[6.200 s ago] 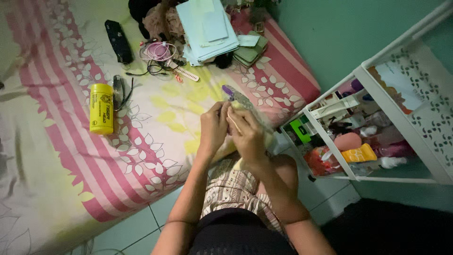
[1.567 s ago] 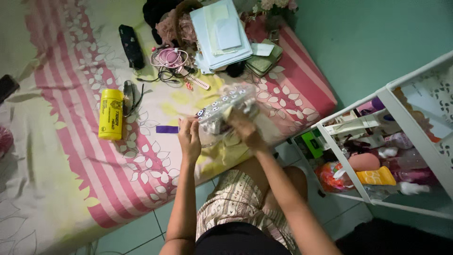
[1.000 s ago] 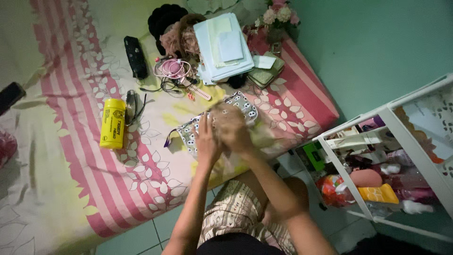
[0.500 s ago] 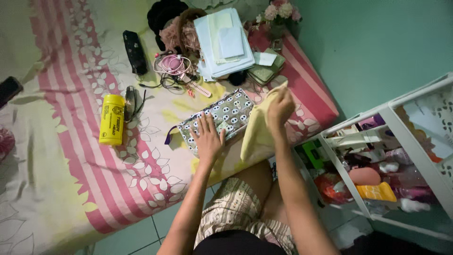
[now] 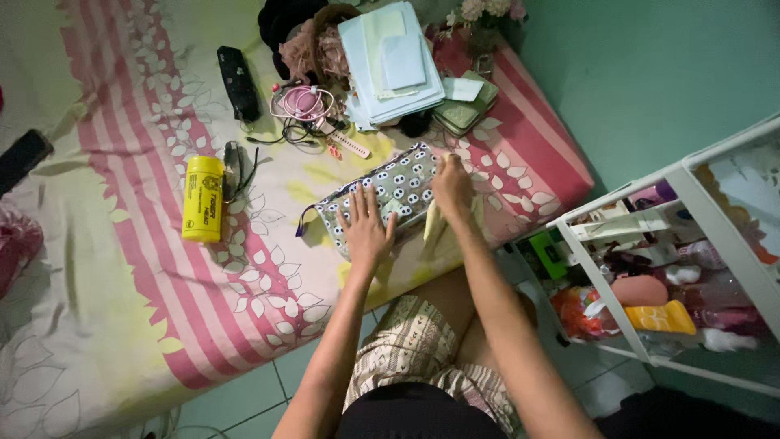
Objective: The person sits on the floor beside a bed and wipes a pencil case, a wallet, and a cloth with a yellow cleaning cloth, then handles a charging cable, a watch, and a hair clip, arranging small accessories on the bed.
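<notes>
Striped bed point(image 5: 146, 268) — both hands point(image 5: 367, 232) on patterned pouch point(image 5: 390, 191)

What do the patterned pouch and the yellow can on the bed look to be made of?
Patterned pouch: likely soft printed fabric, matte; it lies flat and limp under the left hand. Yellow can: rigid cylinder, smooth, slightly glossy; metal or plastic, cannot tell.

two bare forearms without sleeves, watch or rings; left hand point(image 5: 367, 232) and right hand point(image 5: 452, 184) ungloved. patterned shorts point(image 5: 418, 358) in beige with dark print; dark top point(image 5: 418, 413) at the waist.
</notes>
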`<state>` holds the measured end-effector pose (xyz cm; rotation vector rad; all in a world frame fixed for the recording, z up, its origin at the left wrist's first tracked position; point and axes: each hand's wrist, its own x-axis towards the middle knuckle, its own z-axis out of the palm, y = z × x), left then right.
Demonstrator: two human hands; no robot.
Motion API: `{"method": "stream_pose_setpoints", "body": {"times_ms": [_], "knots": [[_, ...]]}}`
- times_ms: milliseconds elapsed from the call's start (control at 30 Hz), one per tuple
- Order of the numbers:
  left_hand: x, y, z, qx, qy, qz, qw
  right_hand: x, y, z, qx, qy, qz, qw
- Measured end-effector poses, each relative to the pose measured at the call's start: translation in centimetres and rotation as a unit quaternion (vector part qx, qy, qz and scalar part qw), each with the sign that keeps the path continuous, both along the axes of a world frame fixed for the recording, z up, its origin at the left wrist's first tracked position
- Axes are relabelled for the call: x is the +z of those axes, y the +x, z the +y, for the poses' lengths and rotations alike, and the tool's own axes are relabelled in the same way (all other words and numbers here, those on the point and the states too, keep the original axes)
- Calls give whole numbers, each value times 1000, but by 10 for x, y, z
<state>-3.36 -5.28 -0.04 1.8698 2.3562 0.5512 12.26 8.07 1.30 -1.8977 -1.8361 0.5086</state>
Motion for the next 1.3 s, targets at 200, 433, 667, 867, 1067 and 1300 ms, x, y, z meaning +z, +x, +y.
{"method": "stream_pose_setpoints", "body": {"times_ms": [200, 433, 667, 867, 1067, 1300], "knots": [[2, -24, -6, -84, -10, -74, 994, -15, 65, -9, 110, -85, 13, 990], [-1, -39, -23, 192, 260, -185, 928, -21, 118, -15, -54, -37, 141, 988], [-6, -53, -11, 291, 142, -315, 892, -18, 34, -38, 41, -26, 53, 997], [6, -44, 6, 227, 180, -349, 891, 3, 68, -42, 15, -76, 57, 995], [21, -27, 37, -32, 348, -501, 792, 4, 123, -37, 21, 292, 85, 952], [36, -16, 36, -10, 163, -556, 815, -6, 132, -78, -242, 214, 153, 934]]}}
